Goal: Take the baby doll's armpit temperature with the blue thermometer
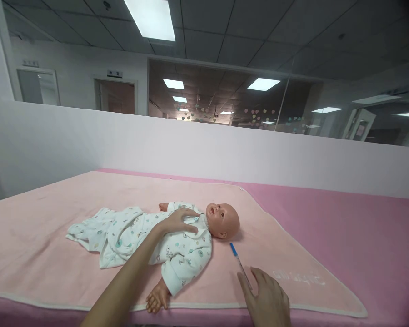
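Observation:
A baby doll point(177, 240) in a white patterned sleepsuit lies on its back on a pale pink blanket point(47, 227), head point(223, 220) to the right. My left hand point(182, 220) rests flat on the doll's chest, fingers spread toward its neck. A thin thermometer-like stick with a blue tip point(239, 263) lies on the blanket beside the doll's shoulder. My right hand point(266, 297) sits at the near end of that stick, thumb and fingers on either side of it, touching or nearly touching it.
The blanket covers a brighter pink bed surface point(344, 227). A low white partition wall point(225, 150) runs behind the bed, with glass office walls and ceiling lights beyond it. The bed's near edge is just below my hands.

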A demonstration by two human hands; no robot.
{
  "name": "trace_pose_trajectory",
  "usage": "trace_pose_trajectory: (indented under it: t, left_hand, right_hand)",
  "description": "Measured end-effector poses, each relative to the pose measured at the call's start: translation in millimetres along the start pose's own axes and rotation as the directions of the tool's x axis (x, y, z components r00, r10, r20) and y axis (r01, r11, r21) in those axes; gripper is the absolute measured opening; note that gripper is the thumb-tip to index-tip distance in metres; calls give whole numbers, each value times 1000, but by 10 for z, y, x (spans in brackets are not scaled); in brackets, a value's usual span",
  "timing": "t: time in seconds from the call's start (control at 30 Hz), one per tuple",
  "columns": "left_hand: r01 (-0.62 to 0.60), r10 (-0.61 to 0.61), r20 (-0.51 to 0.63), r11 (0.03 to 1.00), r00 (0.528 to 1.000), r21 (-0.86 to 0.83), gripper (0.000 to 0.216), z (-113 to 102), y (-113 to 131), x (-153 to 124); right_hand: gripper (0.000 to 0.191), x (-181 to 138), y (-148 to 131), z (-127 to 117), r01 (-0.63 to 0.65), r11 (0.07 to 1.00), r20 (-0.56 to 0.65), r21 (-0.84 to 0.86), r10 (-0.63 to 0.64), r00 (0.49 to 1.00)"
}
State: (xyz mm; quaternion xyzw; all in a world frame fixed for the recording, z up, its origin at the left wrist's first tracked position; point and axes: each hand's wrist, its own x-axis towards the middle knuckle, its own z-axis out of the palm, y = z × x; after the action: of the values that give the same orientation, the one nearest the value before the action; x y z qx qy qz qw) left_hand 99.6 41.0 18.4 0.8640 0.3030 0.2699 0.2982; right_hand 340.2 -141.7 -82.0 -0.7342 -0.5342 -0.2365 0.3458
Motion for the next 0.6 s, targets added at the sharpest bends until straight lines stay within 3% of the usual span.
trace_pose_trajectory:
  t: [0.1, 0.2, 0.3, 0.37, 0.4, 0.5, 0.57, 0.6]
  left_hand:
    - [38, -38, -152, 999, 988, -2, 32, 27, 5, -29]
    - [51, -47, -382, 999, 923, 1, 35, 88, -76, -4]
    - [46, -133, -501, 982, 855, -183, 41, 98, -180, 18]
    - [50, -227, -530, 944, 817, -326, 44, 75, -234, 22]
    - [54, -268, -533, 922, 803, -383, 45, 62, -255, 22]
    - [41, -343, -520, 861, 782, -507, 45, 39, -290, 22]
    - [10, -365, -502, 816, 784, -578, 44, 37, -302, 23]
    - [-10, -372, -490, 788, 788, -615, 44, 39, -307, 25]
  right_hand:
    - [28, -100, 199, 108, 82, 997, 48, 0, -82, 995]
    - [30, -180, 168, 54, 106, 994, -51, 38, -104, 993]
    - [27, -182, -123, -165, -31, 997, -242, 68, 46, 969]
    - [23, -85, -413, -359, -159, 982, -384, 102, 187, 904]
    - [21, 3, -567, -449, -130, 982, -424, 137, 177, 888]
    - [18, 406, -1011, -584, 153, 958, -432, 242, -34, 901]
    - [21, 725, -1275, -498, 318, 918, -317, 237, -236, 919]
    - [24, 873, -1395, -401, 362, 913, -195, 187, -327, 925]
